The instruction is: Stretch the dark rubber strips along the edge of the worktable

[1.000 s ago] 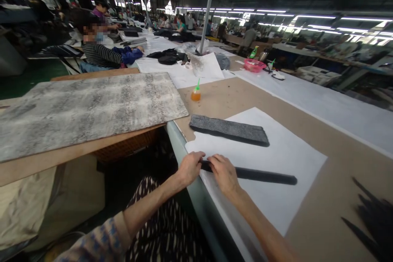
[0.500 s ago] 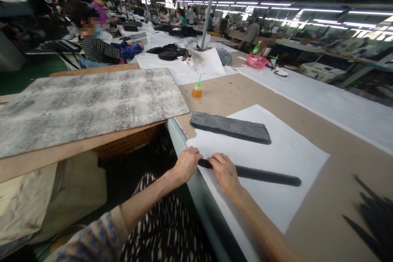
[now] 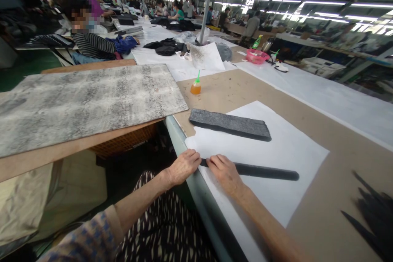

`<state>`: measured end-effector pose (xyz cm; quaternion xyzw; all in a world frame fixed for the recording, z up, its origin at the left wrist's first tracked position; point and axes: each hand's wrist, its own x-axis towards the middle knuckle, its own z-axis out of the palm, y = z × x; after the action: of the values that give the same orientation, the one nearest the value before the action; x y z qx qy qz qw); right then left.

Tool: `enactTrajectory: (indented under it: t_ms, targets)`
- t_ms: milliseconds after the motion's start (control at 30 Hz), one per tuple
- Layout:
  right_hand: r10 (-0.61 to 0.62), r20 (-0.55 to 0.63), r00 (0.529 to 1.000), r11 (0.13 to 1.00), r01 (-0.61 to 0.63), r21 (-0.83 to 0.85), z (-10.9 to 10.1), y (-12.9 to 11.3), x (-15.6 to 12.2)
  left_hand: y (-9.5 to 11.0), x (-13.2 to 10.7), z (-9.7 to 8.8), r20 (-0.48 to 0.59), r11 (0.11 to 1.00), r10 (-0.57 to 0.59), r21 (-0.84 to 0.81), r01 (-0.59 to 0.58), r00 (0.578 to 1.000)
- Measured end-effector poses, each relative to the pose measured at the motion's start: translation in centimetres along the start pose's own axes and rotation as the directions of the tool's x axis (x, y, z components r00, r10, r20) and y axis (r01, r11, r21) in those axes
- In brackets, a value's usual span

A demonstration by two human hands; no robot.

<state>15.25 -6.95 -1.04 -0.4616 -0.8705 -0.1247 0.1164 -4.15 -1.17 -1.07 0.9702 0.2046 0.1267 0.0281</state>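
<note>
A narrow dark fabric strip [image 3: 267, 172] lies across a white paper sheet [image 3: 294, 147] on the table. My left hand [image 3: 184, 166] pinches the strip's near left end at the table edge, fingers closed. Just to its right, my right hand [image 3: 223, 172] has bent fingers closed on the same strip, a short dark piece showing between the two hands. Farther back on the paper rests a stack of grey fabric strips [image 3: 230, 125], which neither hand touches.
A bottle of orange liquid [image 3: 195, 84] with a green nozzle stands behind the paper. Dark pointed pieces [image 3: 374, 217] lie at the right. A mottled grey board [image 3: 92, 106] is at the left. A pink basket [image 3: 257, 56] sits farther back; a co-worker in striped sleeves [image 3: 92, 45] sits at far left.
The view has shifted slightly. Both hands stay at the strip's left end; less of the dark strip shows between them now.
</note>
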Motion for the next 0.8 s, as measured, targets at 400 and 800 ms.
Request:
enactTrajectory:
  t_ms: [400, 800]
  targets:
    - [-0.03, 0.036, 0.999, 0.994, 0.034, -0.105, -0.7, -0.3, 0.6, -0.1, -1.5, 0.6, -0.079, 0.988, -0.053, -0.146, 0.041, 0.995]
    - [0.043, 0.049, 0.998, 0.999, -0.042, -0.024, -1.0, -0.2, -0.5, 0.7, -3.9, 2.0, -0.233, 0.642, -0.635, -0.69, 0.335, 0.737]
